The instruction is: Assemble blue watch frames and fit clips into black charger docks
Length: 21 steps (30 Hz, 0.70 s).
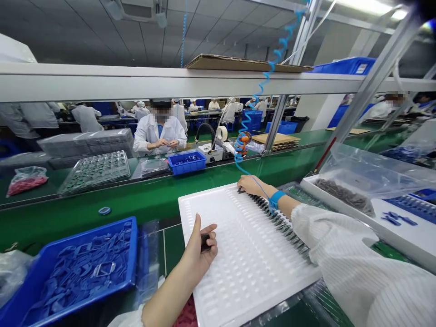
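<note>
My left hand [201, 252] is over the near left side of a white moulded tray [235, 240], thumb raised and fingers curled round a small black part [205, 242]. At the tray's far end, my right hand [254, 185] has its fingers pinched down on a small dark piece [240, 190], mostly covered by the fingertips. A blue wrist strap [276, 199] circles the right wrist, tied to a coiled blue cord. Similar dark pieces [282, 225] stand in a row along the tray's right side. Rows of small white slots fill the rest of its surface.
A blue bin [133, 254] of blue plastic parts stands to the left. One blue ring-shaped part [104, 210] lies behind it. On the right is a white box [340, 213] with grey pieces. Across the green divider a co-worker [160, 131] sits behind a small blue bin [187, 162].
</note>
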Motion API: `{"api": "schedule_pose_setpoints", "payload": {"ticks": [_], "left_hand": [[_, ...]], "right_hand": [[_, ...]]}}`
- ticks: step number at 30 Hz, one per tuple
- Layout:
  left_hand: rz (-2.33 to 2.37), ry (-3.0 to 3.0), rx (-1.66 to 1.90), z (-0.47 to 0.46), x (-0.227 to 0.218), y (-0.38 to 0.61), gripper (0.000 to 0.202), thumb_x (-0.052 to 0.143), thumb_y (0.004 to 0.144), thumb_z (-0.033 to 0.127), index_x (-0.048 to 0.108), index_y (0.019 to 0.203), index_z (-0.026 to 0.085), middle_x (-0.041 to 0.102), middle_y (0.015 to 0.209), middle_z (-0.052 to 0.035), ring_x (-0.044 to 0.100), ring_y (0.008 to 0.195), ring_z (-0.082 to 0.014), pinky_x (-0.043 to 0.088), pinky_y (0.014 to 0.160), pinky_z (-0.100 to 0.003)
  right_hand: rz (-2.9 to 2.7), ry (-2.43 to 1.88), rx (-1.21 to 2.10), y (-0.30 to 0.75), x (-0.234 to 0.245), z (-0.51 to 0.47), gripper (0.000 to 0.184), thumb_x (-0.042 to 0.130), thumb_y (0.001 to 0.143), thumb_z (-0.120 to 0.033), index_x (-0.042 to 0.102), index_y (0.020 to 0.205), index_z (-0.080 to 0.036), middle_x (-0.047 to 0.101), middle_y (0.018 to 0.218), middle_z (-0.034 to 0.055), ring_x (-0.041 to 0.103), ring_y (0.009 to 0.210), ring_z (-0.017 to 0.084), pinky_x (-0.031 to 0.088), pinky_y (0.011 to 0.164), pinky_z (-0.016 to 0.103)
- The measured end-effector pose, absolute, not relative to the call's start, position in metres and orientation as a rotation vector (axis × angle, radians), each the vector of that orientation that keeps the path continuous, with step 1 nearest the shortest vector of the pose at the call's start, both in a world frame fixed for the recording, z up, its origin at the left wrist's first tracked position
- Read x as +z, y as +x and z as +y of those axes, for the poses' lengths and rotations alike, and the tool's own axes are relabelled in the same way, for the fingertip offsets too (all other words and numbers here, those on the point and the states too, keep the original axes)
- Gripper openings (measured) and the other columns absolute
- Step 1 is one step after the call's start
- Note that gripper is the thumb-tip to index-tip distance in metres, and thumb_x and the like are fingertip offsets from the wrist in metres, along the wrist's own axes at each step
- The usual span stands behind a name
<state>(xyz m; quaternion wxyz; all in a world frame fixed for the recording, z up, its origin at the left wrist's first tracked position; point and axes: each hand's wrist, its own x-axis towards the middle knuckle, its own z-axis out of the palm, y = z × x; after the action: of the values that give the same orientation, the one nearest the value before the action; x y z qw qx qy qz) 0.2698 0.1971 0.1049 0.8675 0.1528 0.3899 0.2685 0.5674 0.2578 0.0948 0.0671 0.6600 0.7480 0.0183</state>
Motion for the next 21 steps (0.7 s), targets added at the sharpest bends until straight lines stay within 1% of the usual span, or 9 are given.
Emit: {"api": "schedule_pose_setpoints", "payload": {"ticks": [3, 5, 6, 7, 10, 13, 16, 19, 21], "left_hand": [[0.841, 0.308, 0.611, 0.198, 0.102, 0.266, 0.044, 0.058, 0.077, 0.05, 0.056, 0.086, 0.007, 0.056, 0.06, -0.0007, 0.054, 0.046, -0.005, 0.049, 0.046, -0.014], [0.851, 0.303, 0.638, 0.198, 0.1, 0.265, 0.046, 0.058, 0.076, 0.052, 0.056, 0.087, 0.007, 0.063, 0.072, -0.0061, 0.062, 0.059, -0.0092, 0.054, 0.055, -0.018], [0.851, 0.302, 0.648, 0.197, 0.1, 0.264, 0.046, 0.058, 0.076, 0.052, 0.056, 0.087, 0.007, 0.064, 0.077, -0.0079, 0.064, 0.064, -0.0107, 0.055, 0.058, -0.019], [0.846, 0.302, 0.654, 0.196, 0.1, 0.264, 0.046, 0.058, 0.076, 0.051, 0.057, 0.088, 0.007, 0.065, 0.081, -0.0091, 0.065, 0.067, -0.0117, 0.055, 0.06, -0.019], [0.808, 0.308, 0.64, 0.188, 0.104, 0.265, 0.043, 0.057, 0.078, 0.049, 0.059, 0.087, 0.006, 0.066, 0.082, -0.0114, 0.066, 0.072, -0.0142, 0.055, 0.063, -0.021], [0.751, 0.304, 0.619, 0.176, 0.109, 0.262, 0.039, 0.052, 0.081, 0.049, 0.06, 0.081, 0.011, 0.066, 0.075, -0.008, 0.065, 0.067, -0.0145, 0.055, 0.06, -0.024], [0.743, 0.269, 0.632, 0.161, 0.11, 0.251, 0.041, 0.047, 0.083, 0.052, 0.059, 0.074, 0.014, 0.062, 0.062, -0.0026, 0.061, 0.054, -0.0111, 0.054, 0.055, -0.023], [0.769, 0.198, 0.683, 0.144, 0.102, 0.231, 0.044, 0.047, 0.08, 0.056, 0.056, 0.069, 0.015, 0.054, 0.05, 0.003, 0.051, 0.04, -0.0065, 0.052, 0.05, -0.022], [0.786, 0.143, 0.733, 0.13, 0.095, 0.217, 0.046, 0.048, 0.077, 0.061, 0.055, 0.065, 0.016, 0.048, 0.044, 0.0064, 0.041, 0.033, -0.0041, 0.05, 0.045, -0.021]], "right_hand": [[2.355, 1.966, -0.004, 0.551, 0.124, 0.255, 0.025, 0.052, 0.088, -0.032, 0.057, 0.106, -0.014, 0.059, 0.107, 0.0076, 0.059, 0.092, 0.017, 0.049, 0.08, 0.037], [2.469, 1.927, -0.065, 0.529, 0.151, 0.246, 0.02, 0.052, 0.088, -0.03, 0.064, 0.095, -0.015, 0.064, 0.097, 0.0073, 0.06, 0.088, 0.017, 0.047, 0.077, 0.03], [2.541, 1.879, -0.12, 0.514, 0.164, 0.239, 0.019, 0.053, 0.087, -0.029, 0.067, 0.091, -0.017, 0.067, 0.092, 0.0065, 0.061, 0.086, 0.017, 0.045, 0.074, 0.026], [2.62, 1.801, -0.196, 0.497, 0.176, 0.232, 0.018, 0.055, 0.085, -0.03, 0.068, 0.091, -0.018, 0.068, 0.091, 0.0043, 0.062, 0.082, 0.015, 0.044, 0.071, 0.023], [2.786, 1.431, -0.504, 0.442, 0.197, 0.21, 0.016, 0.064, 0.078, -0.03, 0.07, 0.092, -0.024, 0.07, 0.086, -0.0029, 0.06, 0.072, 0.009, 0.041, 0.063, 0.017], [2.81, 1.192, -0.688, 0.398, 0.196, 0.197, 0.016, 0.068, 0.074, -0.02, 0.072, 0.089, -0.021, 0.07, 0.078, -0.0022, 0.058, 0.066, 0.008, 0.039, 0.058, 0.015], [2.804, 1.121, -0.759, 0.374, 0.182, 0.189, 0.016, 0.068, 0.072, -0.014, 0.072, 0.087, -0.018, 0.07, 0.075, -0.0004, 0.057, 0.064, 0.009, 0.039, 0.058, 0.016], [2.812, 1.142, -0.755, 0.356, 0.169, 0.174, 0.018, 0.067, 0.072, -0.013, 0.071, 0.089, -0.018, 0.07, 0.077, 0.0002, 0.058, 0.067, 0.01, 0.04, 0.061, 0.018], [2.837, 1.187, -0.718, 0.34, 0.162, 0.159, 0.019, 0.064, 0.075, -0.014, 0.069, 0.092, -0.018, 0.069, 0.083, 0.0023, 0.058, 0.075, 0.014, 0.041, 0.065, 0.021]]}}
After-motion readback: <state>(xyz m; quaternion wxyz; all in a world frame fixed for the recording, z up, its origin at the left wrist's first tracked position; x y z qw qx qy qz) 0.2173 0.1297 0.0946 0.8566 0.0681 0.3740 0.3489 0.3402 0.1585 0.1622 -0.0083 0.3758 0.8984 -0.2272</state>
